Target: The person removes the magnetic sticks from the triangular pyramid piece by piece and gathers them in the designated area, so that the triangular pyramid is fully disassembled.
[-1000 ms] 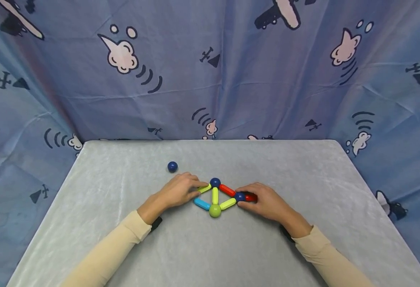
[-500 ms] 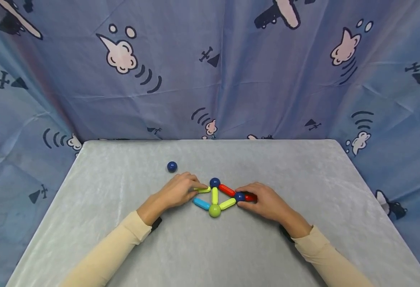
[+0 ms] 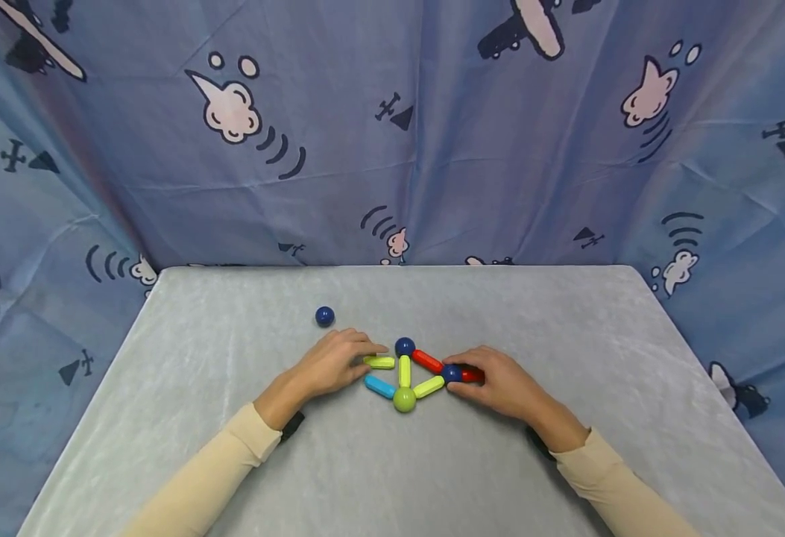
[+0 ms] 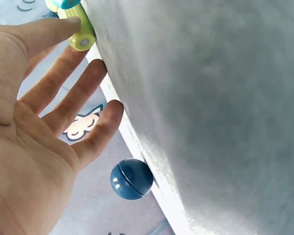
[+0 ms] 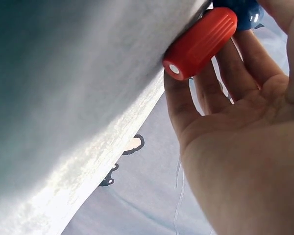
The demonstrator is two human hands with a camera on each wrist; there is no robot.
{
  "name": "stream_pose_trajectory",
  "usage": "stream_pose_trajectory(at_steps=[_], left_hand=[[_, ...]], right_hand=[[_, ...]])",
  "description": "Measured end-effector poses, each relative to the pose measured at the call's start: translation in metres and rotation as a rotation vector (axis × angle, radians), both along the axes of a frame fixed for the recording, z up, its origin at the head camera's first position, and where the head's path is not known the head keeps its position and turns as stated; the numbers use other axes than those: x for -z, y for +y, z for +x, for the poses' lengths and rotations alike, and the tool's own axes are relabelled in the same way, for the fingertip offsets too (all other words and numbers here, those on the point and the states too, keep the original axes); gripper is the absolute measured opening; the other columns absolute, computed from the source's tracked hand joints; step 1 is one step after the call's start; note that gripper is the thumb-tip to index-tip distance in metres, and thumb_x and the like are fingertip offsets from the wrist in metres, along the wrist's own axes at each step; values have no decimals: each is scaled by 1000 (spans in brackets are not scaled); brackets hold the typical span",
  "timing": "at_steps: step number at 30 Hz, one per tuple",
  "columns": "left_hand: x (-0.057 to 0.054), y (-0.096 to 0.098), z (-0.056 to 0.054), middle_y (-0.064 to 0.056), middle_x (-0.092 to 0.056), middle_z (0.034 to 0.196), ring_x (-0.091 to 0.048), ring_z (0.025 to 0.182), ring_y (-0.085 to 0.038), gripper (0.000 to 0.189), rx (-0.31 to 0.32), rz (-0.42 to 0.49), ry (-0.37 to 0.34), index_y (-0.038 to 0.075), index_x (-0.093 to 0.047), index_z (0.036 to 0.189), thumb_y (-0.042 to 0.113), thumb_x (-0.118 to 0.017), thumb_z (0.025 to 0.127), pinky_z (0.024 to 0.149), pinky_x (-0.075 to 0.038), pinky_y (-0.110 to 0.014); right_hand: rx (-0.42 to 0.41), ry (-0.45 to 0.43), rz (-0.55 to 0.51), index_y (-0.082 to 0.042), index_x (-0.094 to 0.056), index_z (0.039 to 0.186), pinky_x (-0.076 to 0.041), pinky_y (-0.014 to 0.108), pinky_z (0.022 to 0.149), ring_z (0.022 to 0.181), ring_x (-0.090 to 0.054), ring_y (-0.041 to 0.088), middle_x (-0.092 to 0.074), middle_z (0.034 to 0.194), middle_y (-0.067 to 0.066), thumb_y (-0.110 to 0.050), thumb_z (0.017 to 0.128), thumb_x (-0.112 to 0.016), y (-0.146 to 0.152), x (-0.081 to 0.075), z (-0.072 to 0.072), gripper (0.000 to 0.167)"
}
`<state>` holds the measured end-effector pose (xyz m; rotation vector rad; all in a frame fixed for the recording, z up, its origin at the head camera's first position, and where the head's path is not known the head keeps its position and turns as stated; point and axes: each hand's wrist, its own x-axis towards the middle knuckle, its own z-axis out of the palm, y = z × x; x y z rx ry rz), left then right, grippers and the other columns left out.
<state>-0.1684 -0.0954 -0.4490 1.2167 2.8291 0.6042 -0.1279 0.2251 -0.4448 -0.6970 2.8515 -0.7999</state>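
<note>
My left hand (image 3: 334, 363) pinches a yellow-green magnetic rod (image 3: 382, 363) between thumb and fingers; in the left wrist view the thumb lies across this rod (image 4: 83, 36). The rod's right end stands apart from the far blue ball (image 3: 405, 347). That ball joins an upright yellow-green rod (image 3: 404, 371) and a red rod (image 3: 428, 362). A green ball (image 3: 404, 400) links the upright rod, a light-blue rod (image 3: 380, 386) and another yellow-green rod (image 3: 429, 387). With thumb and fingers, my right hand (image 3: 493, 380) holds the right-hand blue ball (image 3: 452, 373), and a second red rod (image 5: 202, 43) extends under the palm.
A loose dark-blue ball (image 3: 325, 316) lies beyond the left hand, near its fingers in the left wrist view. The grey cloth-covered table (image 3: 338, 477) ends at a patterned blue curtain (image 3: 338, 149) behind and at both sides.
The left hand's yellow-green rod has come off the far blue ball and swung toward me, now lying nearly level. The right hand keeps its hold on the right-hand blue ball.
</note>
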Motion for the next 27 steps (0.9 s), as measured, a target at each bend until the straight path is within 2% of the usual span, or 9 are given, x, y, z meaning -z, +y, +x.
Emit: stream_pose_trajectory(at_steps=[6,11,21,27], left_hand=[[-2,2,-1,1,-71,107,-63,102,-18,27,-40,12,-16,17,-75,116,22,-75,89,87,-49,-38],[-1,3,-3,1,-71,105,-63,102,-18,24,-39,23,-10,16,-76,111,21,-76,88,88,-50,-38],[4,5,-3,1,-71,105,-64,102,-18,24,-49,15,-21,15,-76,111,21,-77,87,90,-52,-37],[3,5,-1,1,-71,103,-64,99,-17,23,-68,10,-32,15,-76,109,22,-77,87,86,-52,-36]], right_hand=[[9,2,-2,-25,-71,121,-51,31,83,93,-57,9,-70,109,-5,-36,85,-78,0,-1,-1,38],[6,0,0,-25,-71,121,-51,32,83,94,-58,9,-70,110,-6,-37,85,-78,0,-2,-2,38],[6,-8,-5,-26,-71,121,-51,31,83,94,-57,7,-70,110,-7,-38,85,-78,3,2,0,38],[5,-5,-6,-26,-71,121,-51,32,83,94,-58,8,-70,110,-7,-38,85,-78,2,1,0,38]])
